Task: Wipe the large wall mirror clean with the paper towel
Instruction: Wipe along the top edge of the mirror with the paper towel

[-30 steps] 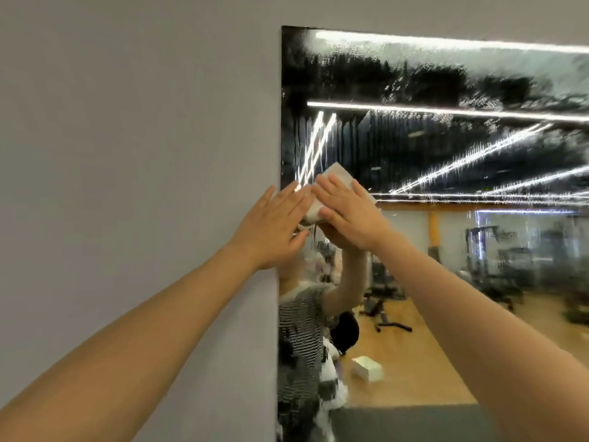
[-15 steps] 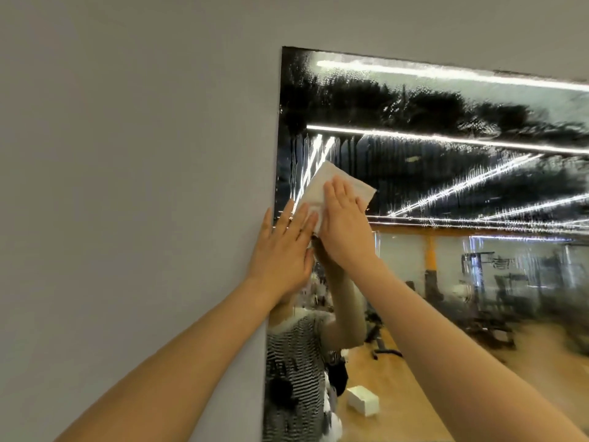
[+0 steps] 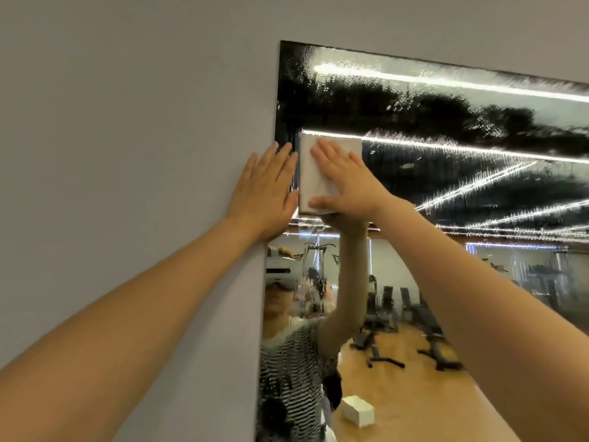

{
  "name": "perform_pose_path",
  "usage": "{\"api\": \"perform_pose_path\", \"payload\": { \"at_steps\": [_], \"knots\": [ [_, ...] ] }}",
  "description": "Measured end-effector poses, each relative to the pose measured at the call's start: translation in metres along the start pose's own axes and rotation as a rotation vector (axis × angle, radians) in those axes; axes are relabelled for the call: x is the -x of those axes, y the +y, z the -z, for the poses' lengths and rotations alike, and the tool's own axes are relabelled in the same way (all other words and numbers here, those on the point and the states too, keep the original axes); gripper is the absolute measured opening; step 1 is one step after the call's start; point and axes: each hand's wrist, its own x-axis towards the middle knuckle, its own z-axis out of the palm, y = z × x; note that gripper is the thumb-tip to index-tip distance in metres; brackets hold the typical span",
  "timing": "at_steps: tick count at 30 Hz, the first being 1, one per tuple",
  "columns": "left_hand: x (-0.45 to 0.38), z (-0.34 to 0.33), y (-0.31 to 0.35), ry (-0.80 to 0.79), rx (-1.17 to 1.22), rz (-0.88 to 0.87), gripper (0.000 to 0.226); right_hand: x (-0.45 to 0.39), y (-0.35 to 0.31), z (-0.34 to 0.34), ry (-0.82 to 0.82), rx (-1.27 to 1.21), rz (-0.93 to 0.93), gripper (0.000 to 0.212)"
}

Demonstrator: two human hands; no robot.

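Both arms were raised toward the upper left corner of the wall mirror. The paper towel, folded into a white rectangle, lay flat on the glass just right of the mirror's left edge, a bit below the top corner. Its top edge lined up w/ a bright reflected light strip.

The right hand was flat on the towel, fingers straight and slightly spread, pointing up and left, thumb stretched along the towel's lower edge. It pressed the towel against the glass; no pinch or curl seen.

The left hand was also flat, fingers straight and close together, pointing up. It lay across the mirror's left edge: palm mostly on the grey wall, fingertips and thumb side reaching the glass, thumb just beside or touching the towel's left edge; couldn't tell which.

The upper part of the mirror looked wet or streaky, w/ beaded smears over the dark reflected ceiling and light strips. Lower down the reflection was clearer: the person in a striped shirt w/ a white headset, gym benches and machines on a wood floor, and a white box on the floor near the bottom.
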Motion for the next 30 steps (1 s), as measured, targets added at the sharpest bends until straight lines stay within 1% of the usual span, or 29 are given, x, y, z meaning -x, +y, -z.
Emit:
{"api": "perform_pose_path", "payload": {
  "at_steps": [2, 4, 6, 10, 12, 14, 17, 18, 21, 26, 30],
  "knots": [
    [0.004, -0.008, 0.002, -0.021, -0.008, -0.069, 0.061, -0.001, -0.007, 0.0, 0.005, 0.04, -0.032, 0.082],
    [0.01, -0.015, 0.0, 0.009, 0.017, -0.029, 0.061, -0.002, -0.014, -0.002, 0.061, 0.1, -0.081, 0.067],
    [0.009, -0.017, -0.003, 0.014, 0.033, 0.027, 0.062, -0.006, -0.023, -0.007, 0.129, 0.148, -0.143, 0.061],
    [0.007, -0.016, -0.001, -0.006, 0.051, 0.023, 0.062, -0.018, -0.034, -0.025, 0.232, 0.029, -0.261, 0.07],
    [0.005, -0.015, -0.007, -0.008, 0.037, -0.015, 0.065, -0.027, -0.03, -0.028, 0.287, 0.047, -0.255, 0.072],
    [-0.004, -0.008, -0.022, 0.003, 0.013, -0.033, 0.07, -0.039, -0.022, -0.022, 0.282, 0.079, -0.204, 0.07],
    [-0.028, 0.005, -0.043, 0.065, 0.073, 0.117, 0.06, -0.06, -0.012, -0.007, 0.278, 0.129, -0.161, 0.067],
    [-0.035, 0.007, -0.046, 0.067, 0.086, 0.141, 0.059, -0.066, -0.011, -0.004, 0.286, 0.142, -0.162, 0.067],
    [-0.045, 0.003, -0.045, 0.047, 0.045, 0.117, 0.06, -0.085, -0.009, 0.0, 0.309, 0.131, -0.178, 0.066],
    [-0.047, -0.002, -0.049, 0.094, 0.03, 0.113, 0.058, -0.115, -0.004, 0.018, 0.349, 0.131, -0.173, 0.064],
    [-0.048, 0.001, -0.049, 0.07, 0.012, 0.104, 0.058, -0.146, -0.006, 0.033, 0.356, 0.145, -0.193, 0.063]
  ]
}}
